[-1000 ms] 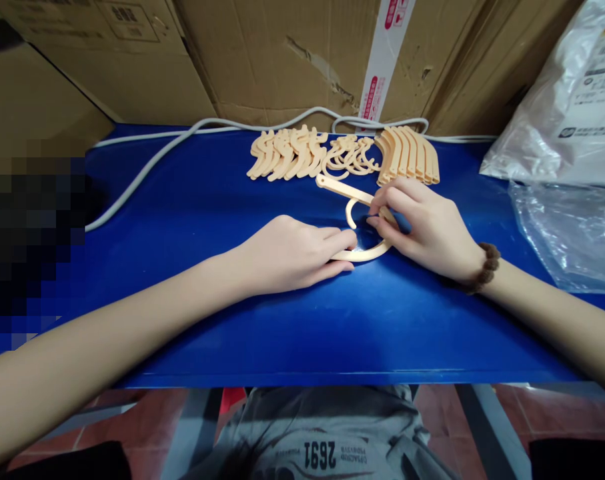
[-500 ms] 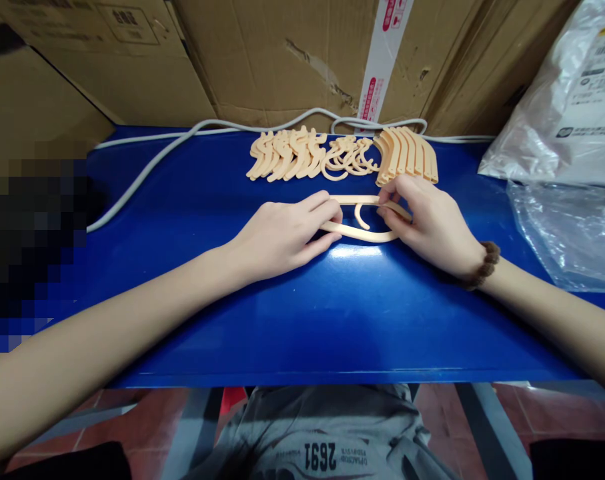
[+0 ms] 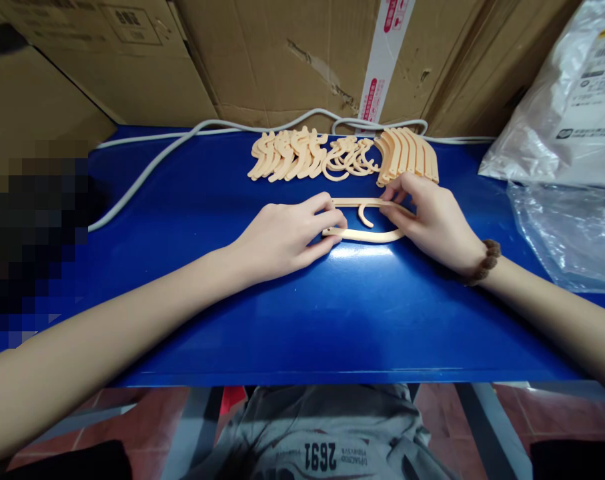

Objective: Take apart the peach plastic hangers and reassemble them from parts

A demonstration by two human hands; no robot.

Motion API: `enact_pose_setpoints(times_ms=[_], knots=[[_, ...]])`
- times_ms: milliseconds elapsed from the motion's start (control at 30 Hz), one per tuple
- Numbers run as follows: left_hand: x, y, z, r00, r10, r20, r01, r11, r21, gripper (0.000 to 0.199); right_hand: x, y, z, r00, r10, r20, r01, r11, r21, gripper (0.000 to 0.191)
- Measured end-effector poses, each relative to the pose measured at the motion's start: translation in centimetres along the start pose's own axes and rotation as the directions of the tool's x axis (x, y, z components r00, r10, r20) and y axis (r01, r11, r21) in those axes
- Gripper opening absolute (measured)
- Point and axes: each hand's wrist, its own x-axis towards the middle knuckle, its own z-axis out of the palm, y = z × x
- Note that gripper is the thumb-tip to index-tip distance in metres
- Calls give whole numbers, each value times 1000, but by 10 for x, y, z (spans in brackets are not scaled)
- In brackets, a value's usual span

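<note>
Level now, the upper bar (image 3: 355, 202) of my hanger (image 3: 375, 237) lies almost straight across; a second ago it slanted, its left end tipped away from me. My left hand (image 3: 295, 233) has come up from the lower bar's middle to the left ends of both bars, and the hook (image 3: 364, 215) between them has shifted a little right. My right hand (image 3: 429, 223) has hardly moved, and the heaps behind are as they were.

Both hands are pinching the hanger, just in front of the heaps on the worktop (image 3: 307, 333). My left thumb and fingers close on the lower bar's left end, with the index finger at the upper bar. My right thumb and fingertips nip the upper bar toward its right end, hiding the bend there.

I judge it to be light, thin plastic, stiff along each bar with a slight spring, and smooth enough to slide in dry fingers. I'd hold the bars near their ends, where they look sturdy, and keep off the hook, which I'd guess is the easiest bit to snap. Behind lie the notched pieces (image 3: 299, 157), the loose hooks (image 3: 349, 148) and the curved bars (image 3: 407, 157).
</note>
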Motion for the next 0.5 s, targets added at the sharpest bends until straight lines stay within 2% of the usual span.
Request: enact_pose_setpoints(times_ms=[133,267,367,500], knots=[[0,0,-1,1000,12,12,-12,1000,0,24,0,1,0,1000,-3,1,3,1000,-10,4],[2,-1,-10,1000,-18,1,18,999,38,27,-1,5,3,997,-70,-19,69,996,-49,3],[3,-10,-22,989,-121,-86,130,987,98,24,-1,6,4,991,-127,-38,123,988,-95,3],[6,-36,-35,926,-331,-180,357,924,139,21,-2,3,3,983,-175,-54,166,975,-150,6]])
